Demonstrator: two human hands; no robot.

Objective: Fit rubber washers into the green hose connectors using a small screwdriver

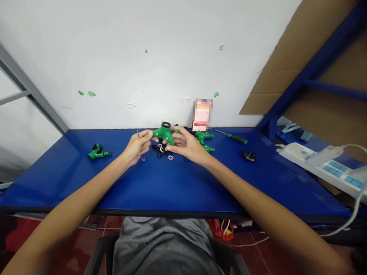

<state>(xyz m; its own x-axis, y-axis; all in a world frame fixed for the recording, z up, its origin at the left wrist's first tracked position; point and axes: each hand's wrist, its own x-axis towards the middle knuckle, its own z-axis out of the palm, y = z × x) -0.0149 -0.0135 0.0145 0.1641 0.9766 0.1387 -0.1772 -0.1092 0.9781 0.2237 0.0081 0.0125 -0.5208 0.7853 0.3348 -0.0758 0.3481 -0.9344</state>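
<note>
Gripping a green plastic Y-shaped hose splitter [163, 133] above the blue table [181, 186]: right hand [186, 144] curled narrowly on its body, left hand [136, 146] nearly closed, fingertips against its side arm

Left hand [136, 147]: bare, fingers curled, turned rightward. Right hand [186, 145]: bare, fingers reaching leftward, close beside the other. Left forearm [82, 185] and right forearm [245, 186]: bare, angled inward.

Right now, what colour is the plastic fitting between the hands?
The plastic fitting is green, with a black ring on top; head view shows it best.
</note>
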